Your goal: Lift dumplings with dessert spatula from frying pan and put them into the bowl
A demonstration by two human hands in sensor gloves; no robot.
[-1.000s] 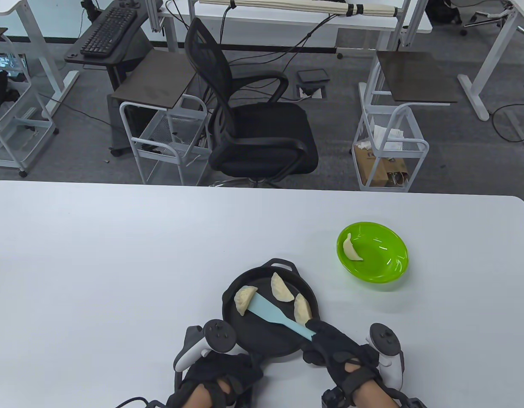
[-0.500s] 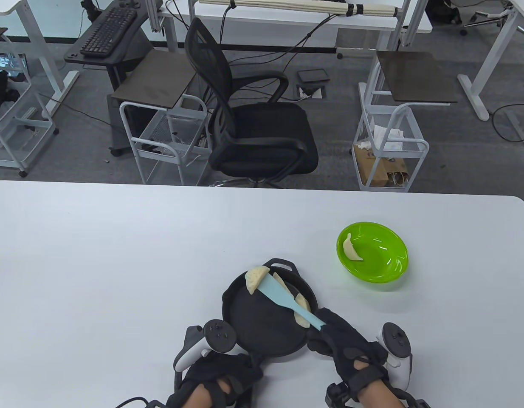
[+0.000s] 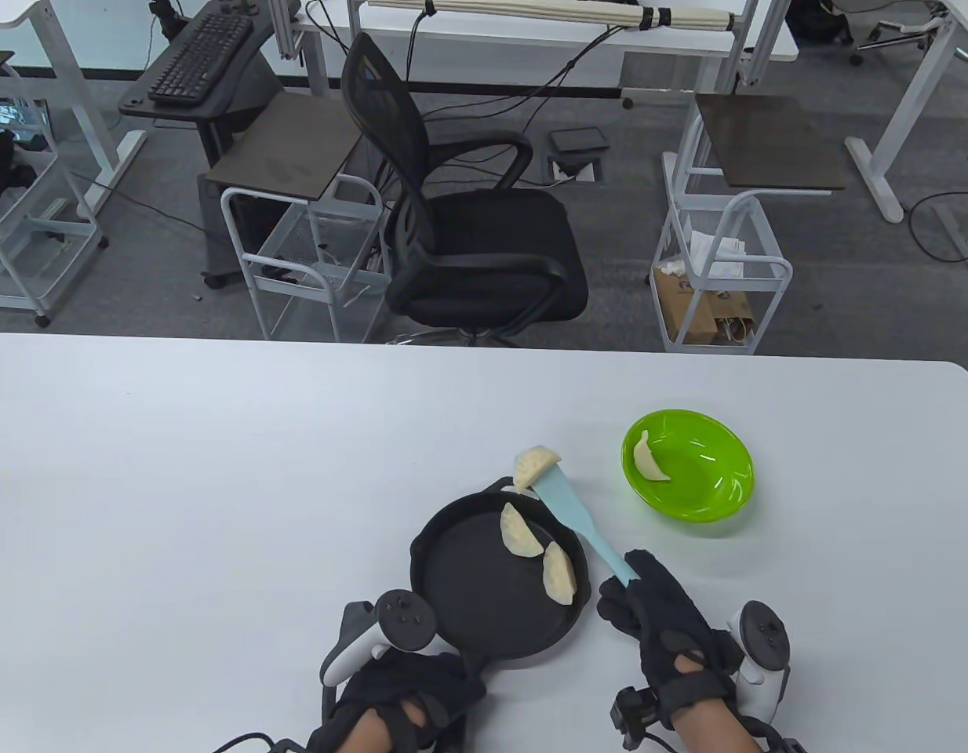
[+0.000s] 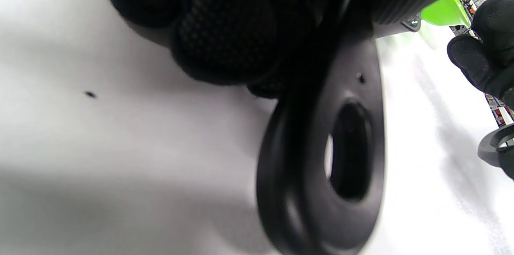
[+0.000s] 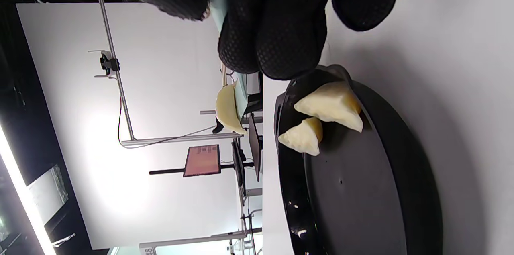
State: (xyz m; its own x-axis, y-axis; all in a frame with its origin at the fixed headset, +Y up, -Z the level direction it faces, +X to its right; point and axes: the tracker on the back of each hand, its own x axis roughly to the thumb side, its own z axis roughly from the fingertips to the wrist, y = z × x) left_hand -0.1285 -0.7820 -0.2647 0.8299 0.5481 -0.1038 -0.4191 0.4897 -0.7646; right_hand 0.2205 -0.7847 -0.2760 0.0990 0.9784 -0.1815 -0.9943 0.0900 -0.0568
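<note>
My right hand [image 3: 649,604] grips the handle of the light-blue spatula [image 3: 576,524], lifted above the table. One dumpling [image 3: 535,466] rides on the blade tip, just past the far rim of the black frying pan [image 3: 468,588]; the right wrist view shows this dumpling [image 5: 227,109] edge-on. Two dumplings [image 3: 518,530] [image 3: 558,573] lie in the pan's right half, seen close [image 5: 329,104] [image 5: 303,136] in the right wrist view. The green bowl [image 3: 700,490] to the right holds one dumpling [image 3: 649,460]. My left hand [image 3: 409,690] grips the pan's handle [image 4: 321,166] at the near edge.
The white table [image 3: 217,486] spreads wide to the left and behind the pan. Beyond its far edge stand a black office chair [image 3: 468,227] and white wire carts [image 3: 719,267].
My right hand lifted the spatula with a dumpling out of the pan's left side and carried it up and right, toward the bowl. The left hand and pan stayed put.
</note>
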